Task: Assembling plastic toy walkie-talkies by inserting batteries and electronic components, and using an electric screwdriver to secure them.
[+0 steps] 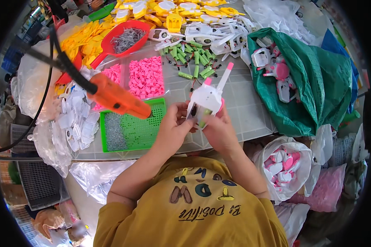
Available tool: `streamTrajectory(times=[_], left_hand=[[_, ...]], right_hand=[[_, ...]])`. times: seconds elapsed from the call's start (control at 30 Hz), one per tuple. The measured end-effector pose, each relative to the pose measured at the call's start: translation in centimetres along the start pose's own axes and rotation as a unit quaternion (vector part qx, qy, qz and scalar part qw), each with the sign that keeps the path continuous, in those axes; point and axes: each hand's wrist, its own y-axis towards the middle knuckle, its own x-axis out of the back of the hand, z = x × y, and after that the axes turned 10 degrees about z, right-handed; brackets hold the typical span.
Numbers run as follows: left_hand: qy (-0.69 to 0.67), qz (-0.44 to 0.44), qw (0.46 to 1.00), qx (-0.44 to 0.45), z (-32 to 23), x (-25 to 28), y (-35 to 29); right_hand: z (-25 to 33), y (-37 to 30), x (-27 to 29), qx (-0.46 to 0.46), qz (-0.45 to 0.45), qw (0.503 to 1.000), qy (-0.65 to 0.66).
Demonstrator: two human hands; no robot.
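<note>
Over the table's near edge, both hands hold a white-and-pink plastic toy [206, 96] with a long thin pink-tipped arm pointing away from me. My left hand [173, 125] is closed on its left lower part. Fingers of my right hand [219, 129] grip the lower right side, beside a pink part. Something green, like a battery pack, shows in the toy's open lower section between the hands. Just beyond lie several green battery packs [196, 59] with thin wires. An orange power screwdriver [119, 99] hangs to the left of my hands, touching neither.
Below the screwdriver sits a green tray [165, 111] of small screws. Behind are small pink parts [146, 76], a red scoop [103, 49] of metal pins and yellow pieces [84, 37]. White shells [76, 117] lie left. A green sack [309, 82] and white bag [303, 173] hold toy parts right.
</note>
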Motion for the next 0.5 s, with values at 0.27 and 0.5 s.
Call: streamTrajectory(times=[0.27,0.5], left_hand=[[0.002,-0.037,0.999,-0.025,1.0,-1.1,-0.4],[-0.057,-0.030,0.997,-0.033,1.9,-0.8,-0.9]], right_hand=[[-0.6,-0.5,0.5,0.014,0.008,1.000,-0.015],[0.5,-0.3,-0.4,0.002,0.005,1.000,0.011]])
